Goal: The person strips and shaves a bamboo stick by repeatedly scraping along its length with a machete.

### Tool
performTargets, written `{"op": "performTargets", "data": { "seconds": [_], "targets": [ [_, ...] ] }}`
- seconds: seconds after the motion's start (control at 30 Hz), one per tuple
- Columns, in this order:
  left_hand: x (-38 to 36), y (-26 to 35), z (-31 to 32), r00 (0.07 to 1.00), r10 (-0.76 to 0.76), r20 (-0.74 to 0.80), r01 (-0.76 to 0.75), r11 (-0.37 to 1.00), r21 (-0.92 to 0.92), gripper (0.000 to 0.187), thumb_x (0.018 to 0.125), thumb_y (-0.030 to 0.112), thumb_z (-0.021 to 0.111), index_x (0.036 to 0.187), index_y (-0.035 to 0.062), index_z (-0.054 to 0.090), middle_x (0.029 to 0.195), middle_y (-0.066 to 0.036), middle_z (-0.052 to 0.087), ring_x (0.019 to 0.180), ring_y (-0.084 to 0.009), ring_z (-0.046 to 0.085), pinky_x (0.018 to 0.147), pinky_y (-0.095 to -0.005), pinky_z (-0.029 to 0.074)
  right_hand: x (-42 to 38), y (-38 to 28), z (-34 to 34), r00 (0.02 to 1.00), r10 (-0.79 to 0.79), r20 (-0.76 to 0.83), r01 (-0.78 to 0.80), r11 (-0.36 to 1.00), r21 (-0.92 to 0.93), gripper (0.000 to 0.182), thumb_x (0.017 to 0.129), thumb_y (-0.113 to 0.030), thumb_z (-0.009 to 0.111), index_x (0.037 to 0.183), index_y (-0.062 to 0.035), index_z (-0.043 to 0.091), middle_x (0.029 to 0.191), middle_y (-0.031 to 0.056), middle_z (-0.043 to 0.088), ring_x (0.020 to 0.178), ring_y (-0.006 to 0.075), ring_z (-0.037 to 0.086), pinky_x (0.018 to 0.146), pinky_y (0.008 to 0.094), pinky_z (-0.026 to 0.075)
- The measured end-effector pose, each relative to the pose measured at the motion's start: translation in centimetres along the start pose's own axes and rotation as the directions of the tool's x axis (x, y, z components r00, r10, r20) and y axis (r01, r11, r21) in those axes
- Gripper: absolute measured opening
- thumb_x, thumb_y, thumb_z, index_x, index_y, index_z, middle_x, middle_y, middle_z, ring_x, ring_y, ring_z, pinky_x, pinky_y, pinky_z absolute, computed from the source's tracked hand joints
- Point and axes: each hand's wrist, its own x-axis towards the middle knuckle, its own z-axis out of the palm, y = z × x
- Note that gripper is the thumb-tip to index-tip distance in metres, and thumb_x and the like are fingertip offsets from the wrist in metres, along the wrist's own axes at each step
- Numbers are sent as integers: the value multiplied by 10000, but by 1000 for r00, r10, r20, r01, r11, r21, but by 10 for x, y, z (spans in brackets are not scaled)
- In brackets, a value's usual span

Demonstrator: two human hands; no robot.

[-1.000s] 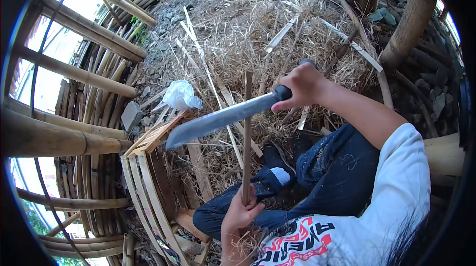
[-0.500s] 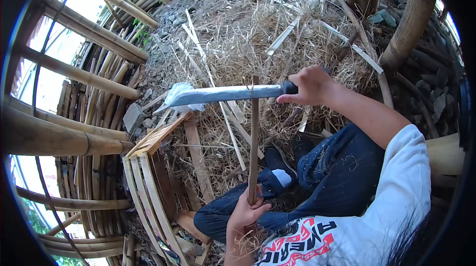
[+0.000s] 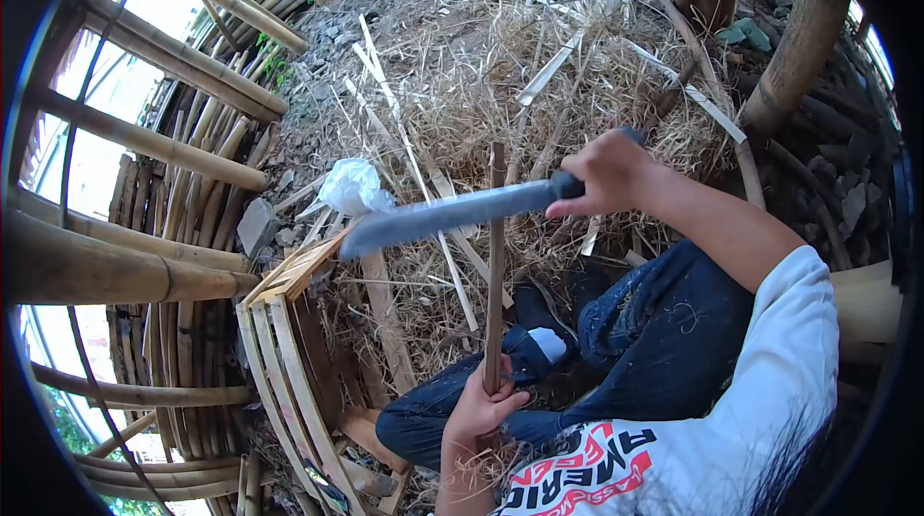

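Observation:
My right hand (image 3: 613,172) is closed round the black handle of a machete (image 3: 452,212). Its long blade points left, blurred by motion, and crosses a bamboo strip (image 3: 495,285) a little below the strip's upper end. The lower part of that narrow strip is gripped in my left hand (image 3: 484,400), near my lap. From there the strip stands up and away from me. Curly shavings hang about my left wrist, and more lie on my trousers.
A slatted wooden crate (image 3: 279,323) stands at the left, with a white plastic bag (image 3: 352,187) just beyond it. Shavings (image 3: 539,64) and split strips cover the ground ahead. Bamboo poles (image 3: 144,266) form a wall on the left; a thick post (image 3: 794,44) rises at the right.
The machete's blade has swung down toward me, its tip dropping from the white bag to the crate's corner. My left hand and the bamboo strip have barely moved.

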Motion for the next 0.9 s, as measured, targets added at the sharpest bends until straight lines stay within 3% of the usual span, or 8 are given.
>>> {"op": "performTargets", "data": {
  "seconds": [0.13,0.23,0.3,0.37,0.47,0.6,0.77,0.9],
  "targets": [
    [-1,1,5,999,-21,26,20,999,37,407,773,-32,720,1062,61,448,612,89,291,550,-29,274,527,-208,246,10,-9,1,907,-417,56,419,907,-39,690,679,-768,624,598,-87,547,531,52,549,531,265,610,599,350,486],
    [-11,6,8,997,-67,48,64,995,75,409,779,-44,708,1074,59,444,621,87,281,553,-28,267,529,-207,247,15,7,-5,885,-465,8,463,881,-95,678,675,-758,639,600,-91,544,529,41,542,533,258,608,605,347,488],
    [-16,4,8,992,-106,74,102,993,54,411,781,-50,703,1080,57,442,626,85,275,555,-26,263,530,-206,248,9,27,-4,916,-400,-8,400,916,-22,678,689,-753,633,618,-82,562,550,67,569,559,276,627,606,367,500],
    [-20,-5,5,997,-43,70,43,999,-6,411,786,-41,721,1063,61,435,611,96,284,545,-15,268,518,-208,241,3,39,-6,999,42,-8,-42,995,-91,714,745,-780,546,692,-73,632,621,94,637,625,282,672,598,389,523],
    [-18,-3,8,995,-42,92,46,998,-34,396,784,-72,691,1055,65,439,641,87,275,561,-21,265,539,-202,249,-3,36,-6,959,283,19,-282,959,-41,715,766,-773,529,703,-70,646,621,115,642,629,296,676,605,400,524],
    [-21,6,11,990,7,138,16,985,-170,383,780,-78,700,1017,76,443,650,90,285,565,-20,271,537,-199,250,-8,29,-5,962,272,13,-270,960,-68,722,774,-774,516,690,-69,648,596,117,631,604,298,668,609,406,525],
    [-5,10,6,1000,-7,-3,7,990,-140,414,756,-109,711,977,93,426,607,97,295,537,-15,295,522,-203,272,2,4,6,975,-38,219,84,976,-203,707,759,-754,559,615,-63,596,559,99,606,550,287,649,578,389,516],
    [0,8,0,999,33,-42,-41,982,-183,417,758,-94,727,938,100,405,618,94,305,540,-19,296,532,-202,277,8,14,9,917,103,385,18,954,-298,725,768,-756,542,679,-50,680,665,121,661,671,273,682,628,383,521]
  ]
}}
